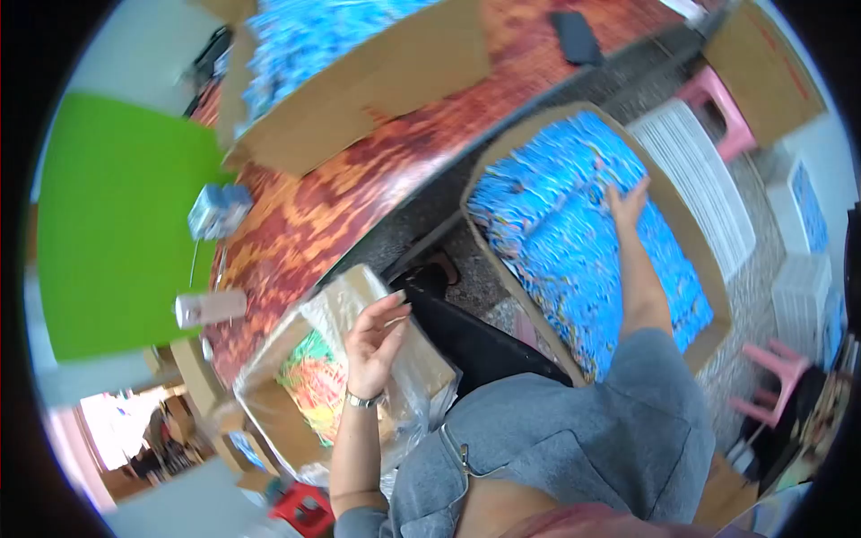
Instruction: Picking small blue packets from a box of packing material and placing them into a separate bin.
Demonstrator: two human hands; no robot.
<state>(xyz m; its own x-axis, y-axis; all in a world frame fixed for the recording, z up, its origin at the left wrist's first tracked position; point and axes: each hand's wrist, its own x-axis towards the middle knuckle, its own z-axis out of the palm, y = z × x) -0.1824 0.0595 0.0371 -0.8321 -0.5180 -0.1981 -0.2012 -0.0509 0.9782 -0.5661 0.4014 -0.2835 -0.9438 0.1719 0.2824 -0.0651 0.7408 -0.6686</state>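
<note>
My right hand [628, 204] reaches into a large cardboard box [725, 316] on my right, filled with many small, slim blue packets [583, 260]. Its thumb and a finger are apart and touch the packets at the far part of the pile. The other fingers are partly hidden. My left hand [373, 348], with a metal watch or bracelet on the wrist, is raised over a second cardboard box [269, 408]. Its fingers are slightly bent and apart, with nothing seen in them. That box has a clear plastic liner [336, 300] and holds green, orange and red slim pieces [316, 381].
A red-patterned table [296, 215] runs diagonally ahead, bearing an open carton [386, 108] of blue packets and a dark phone-like object [576, 38]. Pink stools [717, 103] and a white slatted crate [695, 179] stand at right. A green panel [126, 224] is at left.
</note>
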